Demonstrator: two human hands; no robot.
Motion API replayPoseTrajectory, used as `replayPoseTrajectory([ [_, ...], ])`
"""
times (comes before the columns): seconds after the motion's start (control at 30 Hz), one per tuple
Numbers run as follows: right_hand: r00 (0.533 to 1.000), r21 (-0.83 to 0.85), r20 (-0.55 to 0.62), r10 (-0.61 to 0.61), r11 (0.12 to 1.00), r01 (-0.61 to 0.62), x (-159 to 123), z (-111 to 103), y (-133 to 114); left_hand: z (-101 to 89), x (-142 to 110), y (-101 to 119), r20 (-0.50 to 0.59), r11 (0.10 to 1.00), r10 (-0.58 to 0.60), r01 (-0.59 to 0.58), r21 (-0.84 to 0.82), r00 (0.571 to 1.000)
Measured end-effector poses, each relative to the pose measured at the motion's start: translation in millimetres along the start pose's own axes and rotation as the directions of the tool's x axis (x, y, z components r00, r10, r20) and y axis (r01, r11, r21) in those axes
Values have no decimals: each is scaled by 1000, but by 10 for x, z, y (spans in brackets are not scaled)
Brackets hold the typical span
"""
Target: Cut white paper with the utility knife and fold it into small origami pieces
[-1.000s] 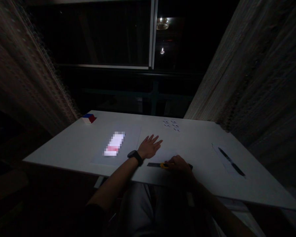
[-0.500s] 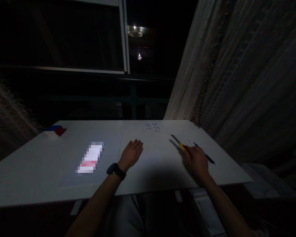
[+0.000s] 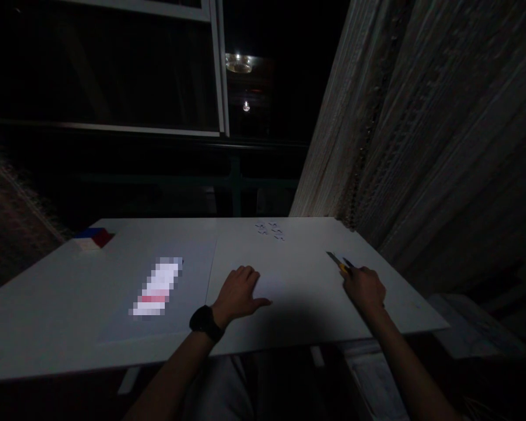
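Head view, and here's the right hand (image 3: 364, 290) out over the right part of the bench (image 3: 298, 257), its grip closed around a yellow-and-black cutter (image 3: 342, 268); the blade points away and up to the left, over the white surface; a slim dark item (image 3: 348, 262) shows just beside the cutter, right by the fingers, though whether the hand touches it I cannot tell.

Over to the left hand (image 3: 236, 295), and it's empty, palm down near the middle of the bench, fingers close together, thumb reaching out to the right; a black watch (image 3: 205, 323) sits on that wrist; whether the palm presses on the bench is too dim to tell.

Left of that hand lies a large pale sheet (image 3: 195, 280), and on it a bright, pixelated rectangle (image 3: 158, 287) with a pink band; farther off, near the left end, sits a block (image 3: 93, 238) in blue, red and white; up near the far edge there's a small cluster of dark marks (image 3: 270, 231), too small to make out; beyond the bench, a dark window (image 3: 221, 76) and a pale curtain (image 3: 333, 128) hanging on the right.
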State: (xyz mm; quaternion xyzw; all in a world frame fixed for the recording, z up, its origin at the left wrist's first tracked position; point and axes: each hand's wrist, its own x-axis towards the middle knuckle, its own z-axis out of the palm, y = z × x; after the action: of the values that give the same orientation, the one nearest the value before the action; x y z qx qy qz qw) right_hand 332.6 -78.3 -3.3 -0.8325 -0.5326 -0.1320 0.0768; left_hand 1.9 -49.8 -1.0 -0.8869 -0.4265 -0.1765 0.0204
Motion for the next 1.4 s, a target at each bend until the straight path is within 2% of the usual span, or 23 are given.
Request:
replayPoseTrajectory([
  [0.17,997,18,-68,-31,999,32,-15,15,-5,-4,0,31,24,999,-8,8,-35,1000],
  [0.27,994,80,-108,0,997,8,29,-5,25,11,21,27,53,997,-46,50,-65,998],
  [0.43,994,126,-38,103,987,-97,152,-38,112,71,114,-30,159,989,-125,136,-65,979],
  [0.57,999,43,22,29,999,-30,200,-1,161,53,196,-28,229,988,-139,149,-26,963],
  [0.7,997,-24,63,-40,999,42,208,48,168,-16,251,39,231,985,-172,169,33,958],
  [0.8,996,-34,83,-32,999,35,223,65,158,-53,285,85,242,985,-172,163,56,955],
  [1.0,994,-22,105,-11,1000,14,250,63,157,-83,357,112,339,988,-150,147,35,929],
  [1.13,991,-17,137,6,1000,-4,264,68,175,-73,392,84,334,986,-158,167,3,929],
  [1.23,987,-12,164,-1,1000,3,291,91,187,-56,432,31,293,969,-184,223,-107,938],
  [1.3,984,-7,180,1,1000,0,315,101,194,-28,478,-2,241,935,-181,243,-259,953],
  [1.37,980,1,200,5,1000,-5,342,91,208,23,545,-4,195,840,-217,285,-462,957],
  [1.4,978,11,210,6,1000,-9,357,77,221,58,588,15,202,751,-250,322,-577,947],
])
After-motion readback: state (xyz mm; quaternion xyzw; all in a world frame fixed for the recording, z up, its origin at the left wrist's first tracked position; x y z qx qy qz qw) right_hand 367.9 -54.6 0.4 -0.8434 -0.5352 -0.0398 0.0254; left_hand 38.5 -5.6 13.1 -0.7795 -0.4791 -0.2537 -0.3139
